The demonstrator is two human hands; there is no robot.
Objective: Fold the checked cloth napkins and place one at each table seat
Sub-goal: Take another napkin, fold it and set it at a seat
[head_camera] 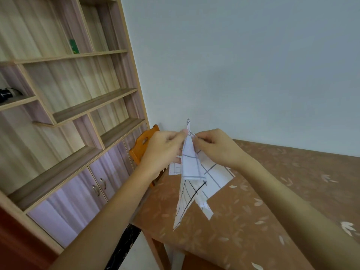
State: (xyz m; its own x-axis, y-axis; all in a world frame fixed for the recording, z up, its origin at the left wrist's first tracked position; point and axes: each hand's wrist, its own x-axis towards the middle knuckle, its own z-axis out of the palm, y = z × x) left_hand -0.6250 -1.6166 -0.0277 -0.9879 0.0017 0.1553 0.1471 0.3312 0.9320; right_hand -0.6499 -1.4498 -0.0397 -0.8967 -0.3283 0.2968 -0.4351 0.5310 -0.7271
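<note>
A white napkin with dark checked lines (191, 164) hangs in the air above the table's left end, bunched at the top and spreading downward. My left hand (162, 148) pinches its upper edge from the left. My right hand (216, 146) pinches the same upper edge from the right, so both hands meet at the top corner. Behind it, another checked napkin (174, 168) lies flat near the table's far left edge, mostly hidden by the held cloth.
The table (253, 211) carries a brown leaf-patterned cover. An orange wooden chair (143, 145) stands at its far left end against the wall. A tall wooden shelf unit with cabinet doors (78, 117) fills the left side.
</note>
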